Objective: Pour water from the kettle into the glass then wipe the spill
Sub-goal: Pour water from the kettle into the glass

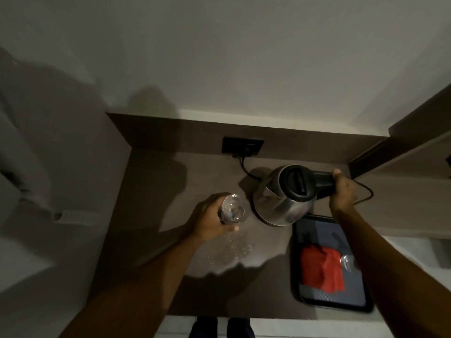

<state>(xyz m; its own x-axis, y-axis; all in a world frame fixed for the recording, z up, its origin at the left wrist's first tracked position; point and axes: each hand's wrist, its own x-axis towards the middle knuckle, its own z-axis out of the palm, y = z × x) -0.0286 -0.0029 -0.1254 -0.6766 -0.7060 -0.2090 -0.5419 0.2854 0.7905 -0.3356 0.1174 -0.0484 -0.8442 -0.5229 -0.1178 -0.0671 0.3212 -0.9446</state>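
A steel kettle (280, 201) with a black lid is lifted over the brown counter (156, 191), its spout turned left toward the glass. My right hand (341, 191) grips its black handle. My left hand (210, 222) holds a clear glass (231, 211) just left of the kettle, with water in it. Spilled water (234, 250) glistens on the counter below the glass. A red cloth (322, 269) lies on a dark tray (358, 301) at the right front.
A black wall socket (242, 146) sits at the back with a cord (246, 172) running behind the kettle and out to the right. A second glass (347, 262) lies on the tray beside the cloth. My feet show below the counter's front edge.
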